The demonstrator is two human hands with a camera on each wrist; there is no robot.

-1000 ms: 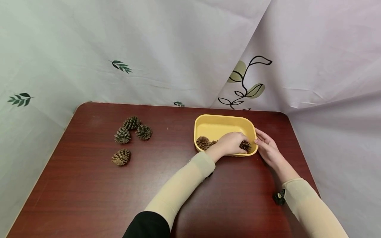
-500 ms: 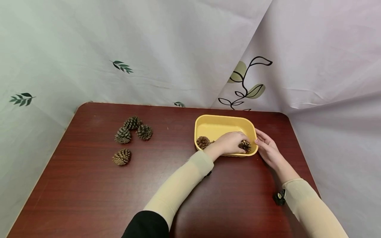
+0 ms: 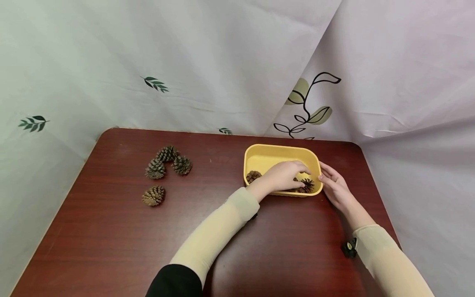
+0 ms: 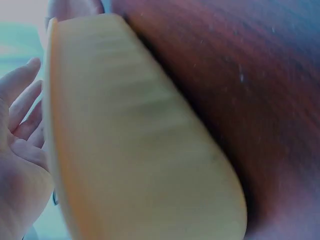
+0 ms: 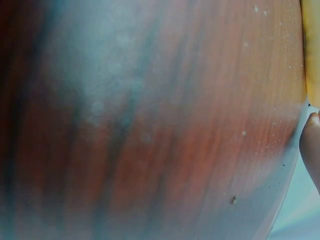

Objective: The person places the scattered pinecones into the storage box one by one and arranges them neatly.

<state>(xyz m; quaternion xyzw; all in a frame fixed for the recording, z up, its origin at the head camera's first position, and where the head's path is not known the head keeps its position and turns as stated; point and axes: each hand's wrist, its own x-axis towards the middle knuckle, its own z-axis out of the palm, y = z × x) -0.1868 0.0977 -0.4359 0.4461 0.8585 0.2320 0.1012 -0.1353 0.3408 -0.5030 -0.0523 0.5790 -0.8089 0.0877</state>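
We had pine cones [image 3: 254, 176] in the yellow tub [image 3: 274, 151], one dark cone [image 3: 307, 186] just beside our parted left fingers [image 3: 302, 167]. Our right fingers [image 3: 329, 168], nearly straight, touched its side.

I face a dark reddish-brown table [image 3: 111, 243] with wood grain and rounded far corners. Behind it and at both sides I see creased pale cloth [image 3: 222, 53], printed with green leaf sprigs [image 3: 156, 84] and a black-outlined vine [image 3: 305, 106]. Soft light glows on my tabletop.
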